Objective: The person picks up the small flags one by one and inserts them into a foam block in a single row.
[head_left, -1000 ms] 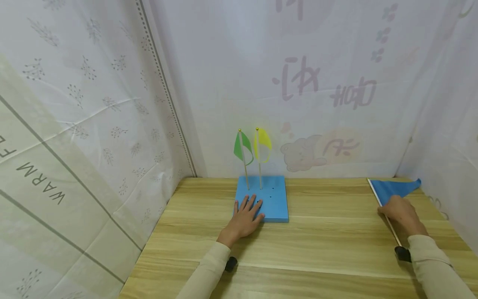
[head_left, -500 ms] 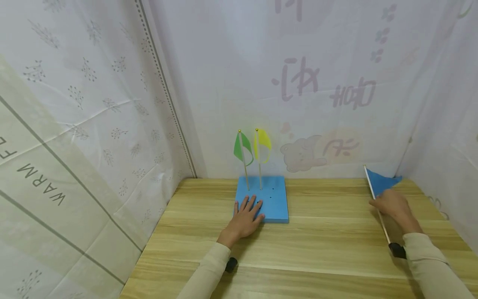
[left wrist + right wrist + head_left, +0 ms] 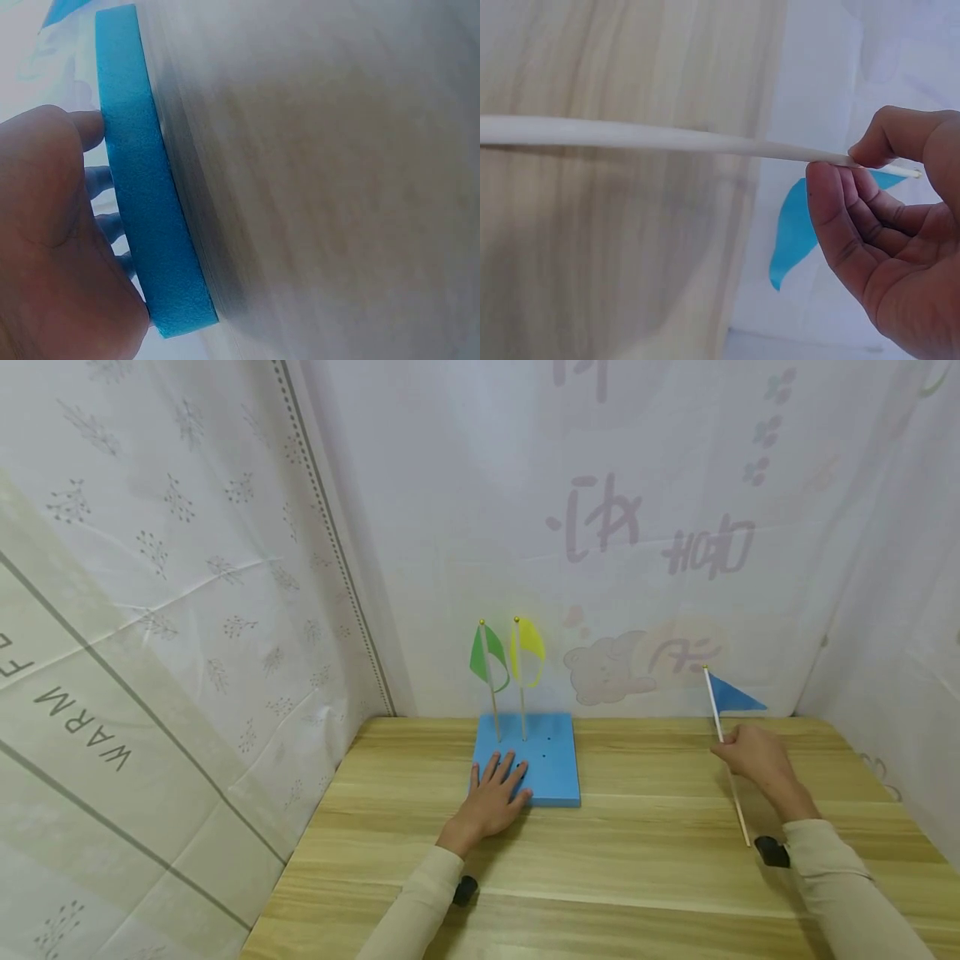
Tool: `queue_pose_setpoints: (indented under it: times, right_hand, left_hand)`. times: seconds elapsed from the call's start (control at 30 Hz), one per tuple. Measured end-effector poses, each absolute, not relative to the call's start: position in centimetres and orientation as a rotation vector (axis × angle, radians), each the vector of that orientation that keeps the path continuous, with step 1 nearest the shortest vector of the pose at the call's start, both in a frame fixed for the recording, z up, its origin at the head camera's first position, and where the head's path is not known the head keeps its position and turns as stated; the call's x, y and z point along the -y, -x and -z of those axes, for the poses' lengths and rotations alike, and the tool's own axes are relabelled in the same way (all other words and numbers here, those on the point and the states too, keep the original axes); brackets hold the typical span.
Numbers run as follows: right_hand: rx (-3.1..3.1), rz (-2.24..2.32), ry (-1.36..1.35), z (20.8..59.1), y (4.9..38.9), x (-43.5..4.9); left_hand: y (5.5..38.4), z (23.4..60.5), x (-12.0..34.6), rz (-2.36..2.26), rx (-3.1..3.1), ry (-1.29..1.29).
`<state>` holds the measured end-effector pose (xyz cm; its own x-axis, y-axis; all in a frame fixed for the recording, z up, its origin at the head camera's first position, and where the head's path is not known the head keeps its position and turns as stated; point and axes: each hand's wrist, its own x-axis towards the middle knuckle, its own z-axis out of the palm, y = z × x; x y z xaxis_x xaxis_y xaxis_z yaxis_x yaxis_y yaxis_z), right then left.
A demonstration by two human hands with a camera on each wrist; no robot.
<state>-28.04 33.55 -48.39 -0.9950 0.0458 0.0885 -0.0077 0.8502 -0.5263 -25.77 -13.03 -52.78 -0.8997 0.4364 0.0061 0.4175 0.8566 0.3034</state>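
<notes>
My left hand (image 3: 489, 800) rests flat with fingers spread on the near left part of a blue foam block (image 3: 558, 781), which has small holes in its top. In the left wrist view the block's side edge (image 3: 150, 195) shows beside the palm. A green flag (image 3: 487, 662) and a yellow flag (image 3: 531, 652) stand upright on thin sticks at the block's back left. Off to the right, my right hand (image 3: 759, 764) pinches the stick of a blue triangular flag (image 3: 733, 697) between thumb and fingers. The stick leans, its lower end (image 3: 547, 131) pointing back toward me.
All this is on a wooden table (image 3: 637, 860). Printed cloth curtains (image 3: 465, 527) hang behind the table and along both sides. A black wrist strap piece (image 3: 772, 852) sits under the right sleeve, another (image 3: 464, 891) under the left.
My right hand has moved left with the blue flag, and the flag has risen and turned more upright. The left hand, block and the two standing flags have kept their places.
</notes>
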Motion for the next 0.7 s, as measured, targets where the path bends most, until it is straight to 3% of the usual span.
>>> queue_pose_setpoints:
  times: [0.7]
  right_hand:
    - [2.815,-0.920,-0.094,44.4,29.8,-26.6]
  left_hand:
    - [25.9,52.9,13.0,-0.468,-2.961,-0.674]
